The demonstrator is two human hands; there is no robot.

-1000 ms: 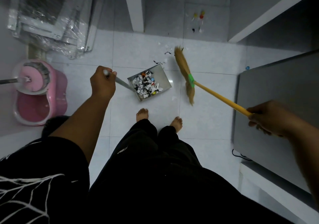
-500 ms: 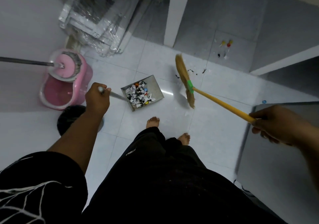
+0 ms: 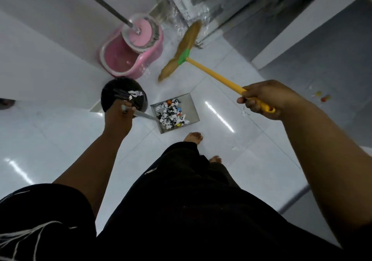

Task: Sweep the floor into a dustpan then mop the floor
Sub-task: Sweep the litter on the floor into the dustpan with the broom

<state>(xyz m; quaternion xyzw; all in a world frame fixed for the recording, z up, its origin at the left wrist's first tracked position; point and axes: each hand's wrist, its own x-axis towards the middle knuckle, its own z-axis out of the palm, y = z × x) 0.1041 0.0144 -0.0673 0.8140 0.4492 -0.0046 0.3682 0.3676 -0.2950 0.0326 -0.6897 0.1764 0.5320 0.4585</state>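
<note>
The loaded dustpan (image 3: 190,106) has come beside the bin (image 3: 108,94) at its nine o'clock; left hand (image 3: 118,118) clamps its handle (image 3: 144,116), right hand (image 3: 263,97) clamps the broom (image 3: 213,74); emptying likely next.

A stack of flat frames wrapped in clear crinkled plastic (image 3: 181,3) leans at the far side. A round black bin (image 3: 118,84) holding white paper scraps stands beside a white wall (image 3: 50,69).

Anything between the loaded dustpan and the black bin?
Nothing visible. The grey metal dustpan of paper scraps sits just right of the round black bin; only its own handle and the left hand gripping it lie between. The pink mop bucket stands beyond the bin, off the path.
</note>
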